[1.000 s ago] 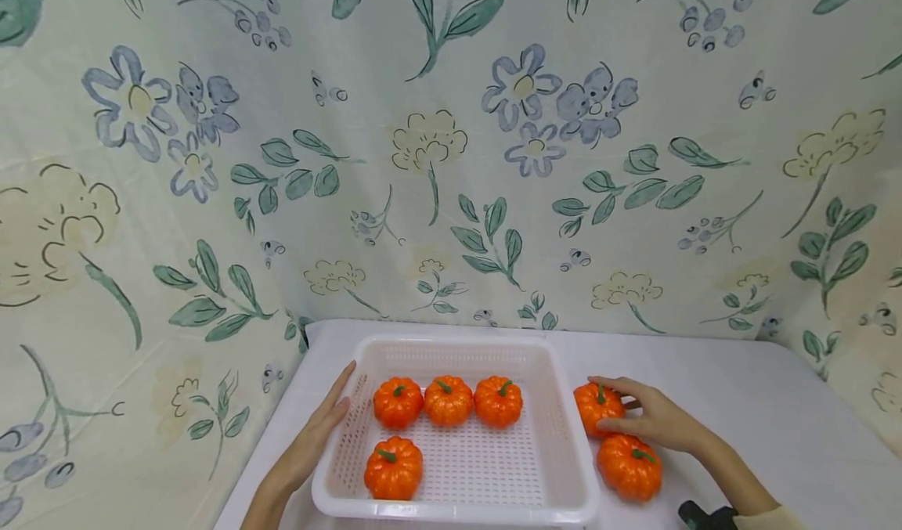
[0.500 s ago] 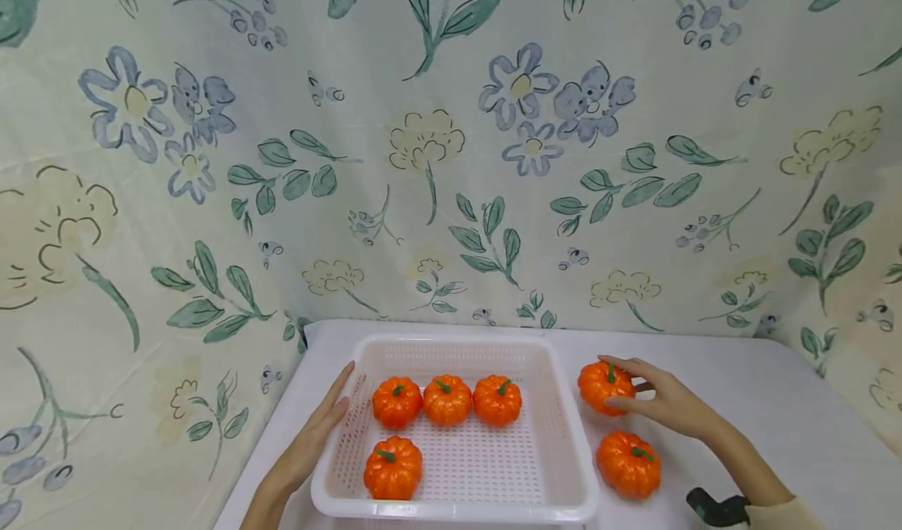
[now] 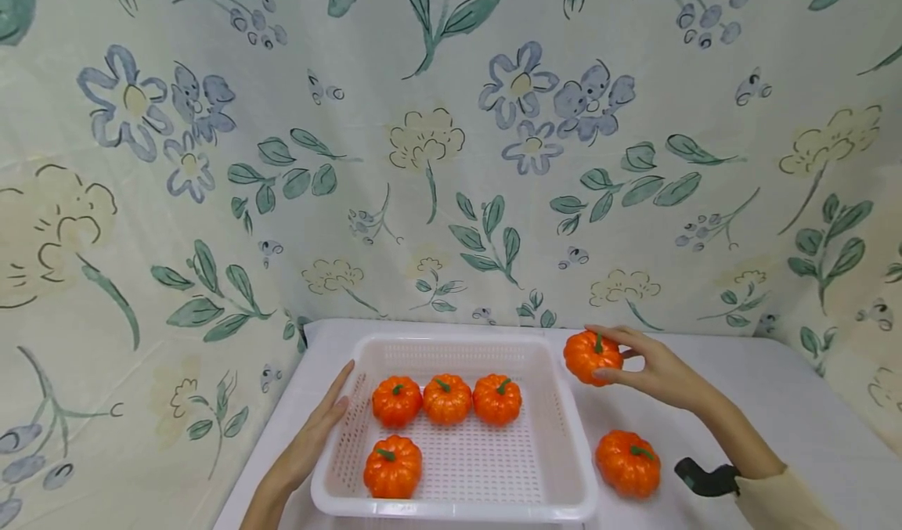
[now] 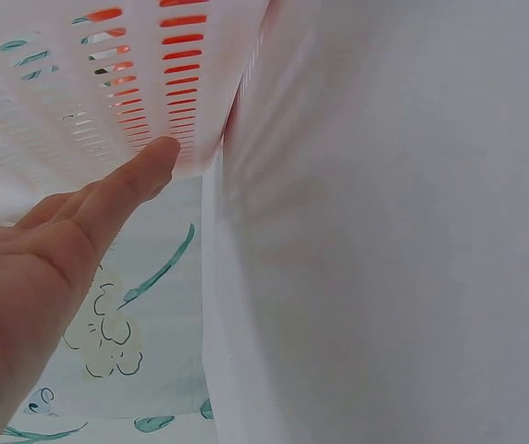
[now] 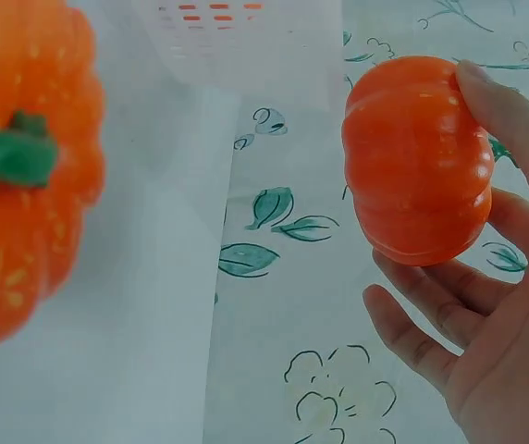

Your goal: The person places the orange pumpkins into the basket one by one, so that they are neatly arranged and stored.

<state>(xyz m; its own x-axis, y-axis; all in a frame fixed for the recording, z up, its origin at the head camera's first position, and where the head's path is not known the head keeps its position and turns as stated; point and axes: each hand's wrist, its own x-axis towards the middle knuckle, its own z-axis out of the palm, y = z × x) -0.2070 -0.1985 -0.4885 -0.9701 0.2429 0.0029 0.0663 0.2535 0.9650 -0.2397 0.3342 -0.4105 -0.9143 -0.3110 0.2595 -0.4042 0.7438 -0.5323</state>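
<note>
Between thumb and fingers, my right hand (image 3: 658,367) holds a small orange toy pumpkin (image 3: 590,358) with a green stem, raised beside the basket's right rim. The right wrist view shows this pumpkin (image 5: 417,159) off the table, gripped by the hand (image 5: 496,324). My left hand (image 3: 310,440) rests with straight fingers against the left side of a white perforated plastic basket (image 3: 454,512). In the left wrist view a fingertip of that hand (image 4: 79,217) touches the slotted wall (image 4: 144,83). Inside the basket, several pumpkins (image 3: 447,401) sit, most in a back row, one pumpkin (image 3: 393,467) at front left.
Another pumpkin (image 3: 629,464) stands on the white-covered table (image 3: 712,389), right of the basket. A black curved piece (image 3: 707,479) shows at the right wrist. Floral cloth (image 3: 451,162) hangs behind the table and along both sides.
My right hand has lifted the pumpkin from beside the other one, up and away from the table, then slightly left toward the basket's rim. The left hand has stayed in place.
</note>
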